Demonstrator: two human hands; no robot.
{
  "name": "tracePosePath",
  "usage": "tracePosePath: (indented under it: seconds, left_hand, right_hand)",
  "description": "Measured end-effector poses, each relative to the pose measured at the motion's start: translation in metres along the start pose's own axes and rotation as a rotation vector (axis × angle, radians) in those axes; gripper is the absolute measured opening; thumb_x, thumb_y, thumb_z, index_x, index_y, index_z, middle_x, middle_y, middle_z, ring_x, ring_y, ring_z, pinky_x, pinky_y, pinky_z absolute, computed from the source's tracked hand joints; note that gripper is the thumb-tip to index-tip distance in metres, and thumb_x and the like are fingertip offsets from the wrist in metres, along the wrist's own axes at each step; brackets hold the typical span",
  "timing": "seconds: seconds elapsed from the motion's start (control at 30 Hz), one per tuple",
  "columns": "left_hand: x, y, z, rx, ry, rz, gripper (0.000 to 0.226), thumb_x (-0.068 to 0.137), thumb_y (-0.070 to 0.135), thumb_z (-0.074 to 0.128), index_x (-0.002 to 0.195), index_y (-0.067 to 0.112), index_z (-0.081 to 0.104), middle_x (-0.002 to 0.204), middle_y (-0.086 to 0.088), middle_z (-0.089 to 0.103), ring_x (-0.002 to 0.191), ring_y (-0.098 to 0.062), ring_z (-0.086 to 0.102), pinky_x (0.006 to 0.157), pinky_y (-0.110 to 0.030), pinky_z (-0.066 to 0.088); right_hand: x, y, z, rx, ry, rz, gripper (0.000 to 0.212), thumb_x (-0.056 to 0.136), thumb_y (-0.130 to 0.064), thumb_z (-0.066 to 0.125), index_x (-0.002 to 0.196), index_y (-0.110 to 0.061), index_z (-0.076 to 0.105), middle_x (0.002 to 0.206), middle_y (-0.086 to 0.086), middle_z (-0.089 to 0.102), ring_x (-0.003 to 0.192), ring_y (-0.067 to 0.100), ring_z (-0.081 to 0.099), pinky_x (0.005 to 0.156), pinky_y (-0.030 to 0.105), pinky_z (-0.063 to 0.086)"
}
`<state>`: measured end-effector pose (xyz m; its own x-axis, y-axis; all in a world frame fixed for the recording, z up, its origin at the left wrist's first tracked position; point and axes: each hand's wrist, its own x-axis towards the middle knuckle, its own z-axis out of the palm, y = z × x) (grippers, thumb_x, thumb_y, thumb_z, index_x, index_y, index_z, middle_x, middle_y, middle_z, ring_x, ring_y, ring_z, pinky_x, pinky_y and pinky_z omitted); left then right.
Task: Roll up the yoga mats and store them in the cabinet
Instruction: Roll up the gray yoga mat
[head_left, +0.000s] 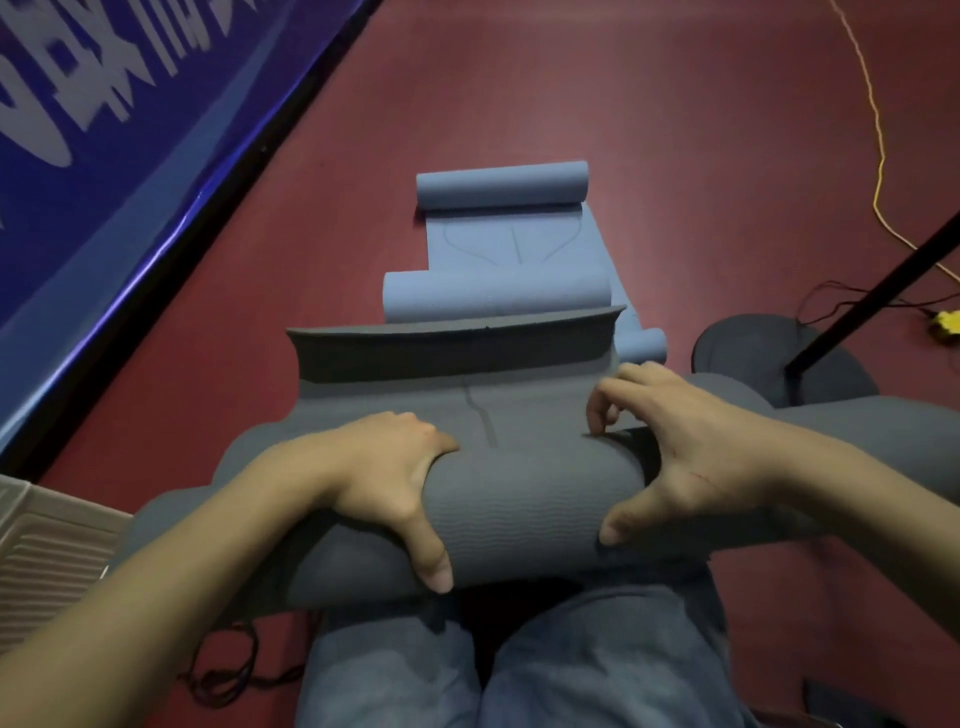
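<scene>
On the red floor, just ahead of the person's knees, the grey yoga mat (519, 499) lies mostly rolled. The left hand (384, 478) and right hand (691, 457) each curl fingers over the roll, thumbs behind, likely keeping it tight. Beyond lie blue mats (498, 239), partly rolled.

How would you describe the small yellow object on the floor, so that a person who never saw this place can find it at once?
Start at the dark red floor and look to its far right edge, beyond the black pole. There lies the yellow object, where thin dark wires meet it. Unlike the yellow cord nearby, it is a small blocky piece, not a long line.
</scene>
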<state>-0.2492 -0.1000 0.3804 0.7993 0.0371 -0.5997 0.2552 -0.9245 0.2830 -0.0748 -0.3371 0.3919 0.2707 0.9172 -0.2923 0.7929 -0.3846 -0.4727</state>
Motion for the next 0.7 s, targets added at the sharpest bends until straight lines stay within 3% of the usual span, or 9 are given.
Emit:
tracePosePath:
  seconds: [0.17, 0.3, 0.43, 0.5, 0.6, 0.7]
  left_hand:
    - [0.010, -0.015, -0.006, -0.084, -0.006, 0.068, 0.088, 0.033, 0.075, 0.087, 0.109, 0.040, 0.059, 0.103, 0.023, 0.064, 0.094, 0.001, 0.060, 0.087, -0.026, 0.051]
    - [0.008, -0.033, -0.004, -0.212, 0.121, 0.114, 0.102, 0.039, 0.075, 0.085, 0.130, 0.043, 0.052, 0.121, 0.029, 0.054, 0.109, 0.008, 0.051, 0.095, -0.022, 0.044]
    - [0.005, -0.041, 0.002, -0.205, 0.214, 0.152, 0.094, 0.047, 0.078, 0.082, 0.128, 0.043, 0.050, 0.120, 0.027, 0.052, 0.113, 0.004, 0.050, 0.097, -0.025, 0.044]
    - [0.002, -0.041, 0.006, -0.198, 0.294, 0.196, 0.085, 0.052, 0.075, 0.083, 0.123, 0.041, 0.051, 0.115, 0.027, 0.050, 0.110, 0.003, 0.050, 0.092, -0.021, 0.043]
    - [-0.005, -0.043, 0.011, -0.191, 0.406, 0.225, 0.071, 0.059, 0.074, 0.081, 0.114, 0.040, 0.052, 0.109, 0.027, 0.050, 0.106, -0.002, 0.051, 0.087, -0.026, 0.045]
    - [-0.010, -0.046, 0.007, -0.185, 0.414, 0.172, 0.070, 0.063, 0.079, 0.074, 0.118, 0.039, 0.060, 0.112, 0.026, 0.058, 0.106, 0.001, 0.056, 0.087, -0.027, 0.048]
  right_hand:
    - [-0.001, -0.004, 0.001, -0.063, 0.072, 0.017, 0.074, 0.052, -0.083, 0.079, 0.107, -0.037, 0.060, 0.107, -0.020, 0.050, 0.110, 0.008, 0.041, 0.092, 0.032, 0.046]
    - [-0.001, -0.004, -0.003, -0.137, 0.065, 0.038, 0.097, 0.061, -0.095, 0.058, 0.137, -0.034, 0.059, 0.122, -0.019, 0.054, 0.115, 0.008, 0.046, 0.100, 0.038, 0.046]
    - [-0.001, -0.014, -0.003, -0.334, -0.110, 0.069, 0.136, 0.042, -0.099, 0.063, 0.153, -0.024, 0.037, 0.145, -0.011, 0.046, 0.128, 0.017, 0.049, 0.108, 0.039, 0.044]
    - [0.003, -0.019, 0.001, -0.410, -0.141, 0.091, 0.135, 0.036, -0.097, 0.067, 0.145, -0.021, 0.042, 0.139, -0.007, 0.049, 0.123, 0.020, 0.052, 0.104, 0.039, 0.046]
    - [0.011, -0.019, 0.007, -0.460, -0.116, 0.092, 0.131, 0.033, -0.096, 0.068, 0.136, -0.018, 0.045, 0.132, -0.003, 0.053, 0.117, 0.023, 0.054, 0.102, 0.042, 0.046]
    - [0.018, -0.018, 0.012, -0.460, -0.096, 0.094, 0.133, 0.034, -0.092, 0.074, 0.138, -0.016, 0.041, 0.130, -0.002, 0.054, 0.118, 0.025, 0.054, 0.104, 0.042, 0.043]
